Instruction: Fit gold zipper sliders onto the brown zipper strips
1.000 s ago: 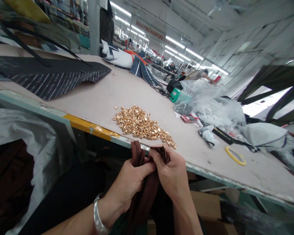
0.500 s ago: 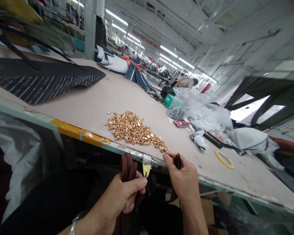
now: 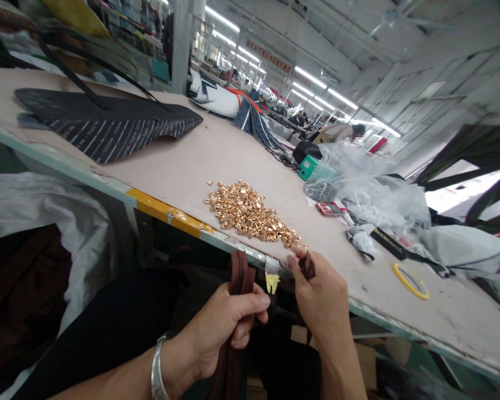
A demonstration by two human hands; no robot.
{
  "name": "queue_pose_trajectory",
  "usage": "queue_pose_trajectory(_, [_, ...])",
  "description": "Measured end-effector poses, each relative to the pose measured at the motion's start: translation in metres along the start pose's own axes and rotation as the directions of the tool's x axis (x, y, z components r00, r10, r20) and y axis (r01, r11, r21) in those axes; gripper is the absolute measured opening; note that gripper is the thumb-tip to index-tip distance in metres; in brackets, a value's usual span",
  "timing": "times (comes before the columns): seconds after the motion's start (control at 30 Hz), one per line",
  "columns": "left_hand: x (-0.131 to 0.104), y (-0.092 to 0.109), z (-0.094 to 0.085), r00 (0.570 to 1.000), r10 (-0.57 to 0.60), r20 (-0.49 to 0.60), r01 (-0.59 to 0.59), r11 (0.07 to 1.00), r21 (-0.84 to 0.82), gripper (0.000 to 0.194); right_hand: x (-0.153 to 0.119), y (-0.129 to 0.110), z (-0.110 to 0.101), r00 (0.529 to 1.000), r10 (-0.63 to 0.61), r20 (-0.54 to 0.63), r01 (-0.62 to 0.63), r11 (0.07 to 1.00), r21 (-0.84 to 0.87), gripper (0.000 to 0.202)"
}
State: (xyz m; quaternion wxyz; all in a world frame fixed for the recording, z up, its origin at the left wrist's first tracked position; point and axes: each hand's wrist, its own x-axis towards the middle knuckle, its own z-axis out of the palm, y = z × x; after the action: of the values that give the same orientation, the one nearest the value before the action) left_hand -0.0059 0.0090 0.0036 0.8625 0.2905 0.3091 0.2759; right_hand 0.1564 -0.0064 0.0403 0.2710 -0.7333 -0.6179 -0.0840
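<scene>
My left hand (image 3: 233, 319) is closed around a folded bundle of brown zipper tape (image 3: 240, 272), whose lengths hang down below the fist. My right hand (image 3: 319, 283) grips an end of brown tape (image 3: 306, 265) among its curled fingers. Its thumb and fingertip are at the table edge, by the near tip of a pile of small gold zipper sliders (image 3: 250, 214); whether they pinch a slider I cannot make out. Between the hands, a yellow two-pronged piece (image 3: 271, 282) is taped to the table's edge and points downward.
A dark striped sheet (image 3: 120, 130) lies at the left of the table (image 3: 166, 161). On the right are clear plastic bags (image 3: 358, 183), a green box (image 3: 308, 166) and a yellow tape roll (image 3: 410, 281). A white sack (image 3: 45, 205) with brown material stands below left. Another person bends over farther back.
The view has swung left, so everything sits farther right in the picture. Both hands keep their hold on the brown tape, and the right fingertips stay by the pile's near end.
</scene>
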Motion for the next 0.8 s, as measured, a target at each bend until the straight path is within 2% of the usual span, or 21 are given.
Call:
queue_pose_trajectory(0.1, [-0.001, 0.001, -0.001, 1.0, -0.008, 0.014, 0.008, 1.0, 0.01, 0.012, -0.023, -0.005, -0.008, 0.996, -0.051, 0.08, 0.024, 0.953, 0.301, 0.013])
queue_pose_trajectory(0.2, [-0.002, 0.002, -0.003, 1.0, -0.011, 0.025, 0.011, 1.0, 0.014, 0.007, -0.041, -0.009, -0.008, 0.987, -0.07, 0.144, 0.001, 0.902, 0.431, 0.008])
queue_pose_trajectory(0.47, [-0.004, 0.0, -0.007, 0.997, -0.061, 0.039, 0.059, 0.997, 0.039, 0.002, -0.046, -0.018, 0.004, 0.991, 0.008, 0.133, -0.081, 0.828, 0.554, 0.009])
queue_pose_trajectory(0.53, [-0.003, -0.001, -0.008, 0.996, -0.066, 0.056, 0.063, 0.997, 0.038, 0.006, -0.046, -0.02, 0.006, 0.988, 0.063, 0.139, -0.134, 0.795, 0.592, 0.01])
queue_pose_trajectory(0.7, [-0.002, -0.002, -0.013, 0.984, -0.085, 0.159, 0.096, 0.993, -0.064, 0.017, -0.045, -0.021, 0.012, 0.962, 0.18, 0.205, -0.273, 0.632, 0.726, 0.011])
queue_pose_trajectory(0.8, [-0.004, -0.003, -0.014, 0.969, -0.106, 0.224, 0.139, 0.981, -0.138, 0.032, -0.042, -0.024, 0.014, 0.95, 0.227, 0.215, -0.31, 0.601, 0.736, 0.012])
